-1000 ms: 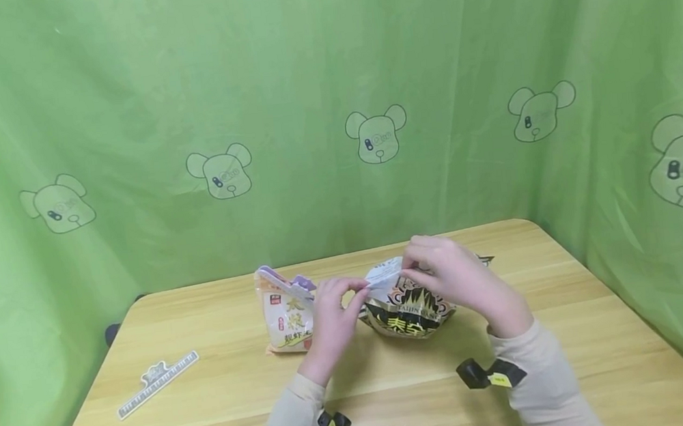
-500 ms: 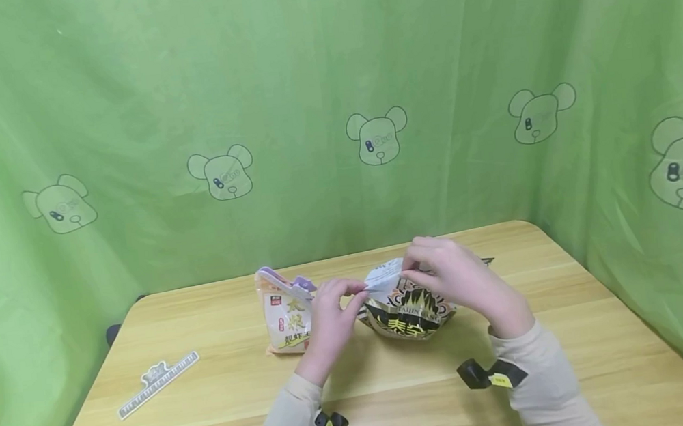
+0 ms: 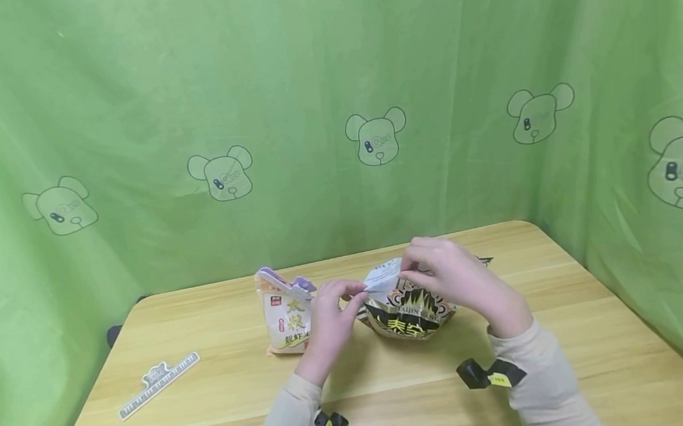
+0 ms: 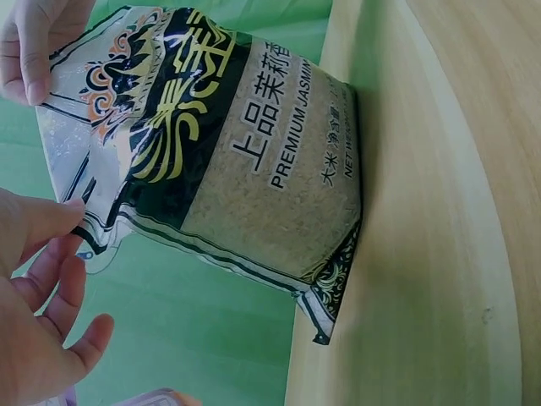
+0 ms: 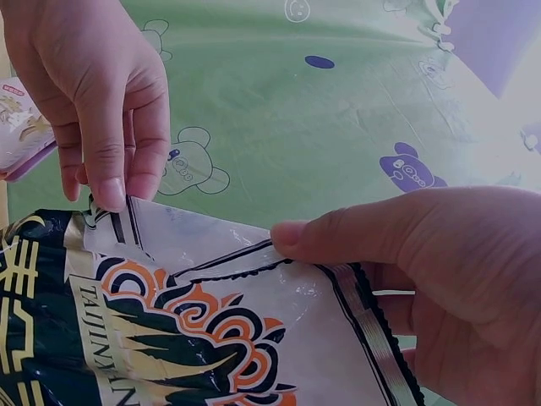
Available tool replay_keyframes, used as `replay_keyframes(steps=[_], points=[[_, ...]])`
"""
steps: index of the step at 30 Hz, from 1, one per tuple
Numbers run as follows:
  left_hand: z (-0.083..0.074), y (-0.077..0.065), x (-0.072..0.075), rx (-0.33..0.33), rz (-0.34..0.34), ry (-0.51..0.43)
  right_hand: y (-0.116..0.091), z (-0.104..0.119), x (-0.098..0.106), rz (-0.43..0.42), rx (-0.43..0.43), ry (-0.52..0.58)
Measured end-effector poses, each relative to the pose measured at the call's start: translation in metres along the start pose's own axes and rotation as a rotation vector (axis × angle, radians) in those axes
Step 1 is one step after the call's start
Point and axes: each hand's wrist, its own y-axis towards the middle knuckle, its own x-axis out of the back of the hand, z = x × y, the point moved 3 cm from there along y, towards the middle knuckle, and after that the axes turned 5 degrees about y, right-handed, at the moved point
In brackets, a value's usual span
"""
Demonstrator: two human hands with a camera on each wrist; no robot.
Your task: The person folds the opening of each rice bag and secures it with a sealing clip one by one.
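A bag of jasmine rice point(image 3: 410, 319) stands on the table, its lower window showing pale grains in the left wrist view. Its white top is folded over toward the front, with black and orange printing below the fold. My left hand point(image 3: 332, 320) pinches the left end of the fold between thumb and forefinger, the other fingers loosely bent, as the left wrist view shows. Farther right along the same fold, my right hand point(image 5: 439, 262) grips the bag's top with the thumb pressed on the front and the fingers mostly hidden behind it.
Left of the rice bag stands a smaller pale food packet point(image 3: 284, 321), a purple clip point(image 3: 280, 279) across its top, partly behind the left hand. A long white clip with a piano-key pattern point(image 3: 159, 385) lies at the table's left. A green curtain point(image 3: 291, 74) hangs behind the table.
My left hand and forearm have shifted very slightly left, still pinching the fold. The right hand and the rice bag stay almost where they were.
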Motion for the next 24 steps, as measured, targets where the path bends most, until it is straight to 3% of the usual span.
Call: replay_keyframes(steps=[5,9,16,24], points=[[-0.003,0.001,0.005,0.029,0.032,-0.054,-0.001,-0.001,0.0,-0.006,0.001,-0.004],[-0.008,0.003,0.016,0.031,0.015,-0.137,-0.001,-0.001,0.001,-0.004,-0.003,-0.008],[-0.017,0.006,0.051,0.066,-0.052,-0.26,-0.001,0.0,0.001,0.012,-0.02,-0.009],[-0.018,0.01,0.098,0.102,-0.153,-0.237,-0.001,0.0,0.002,0.012,-0.028,-0.006]])
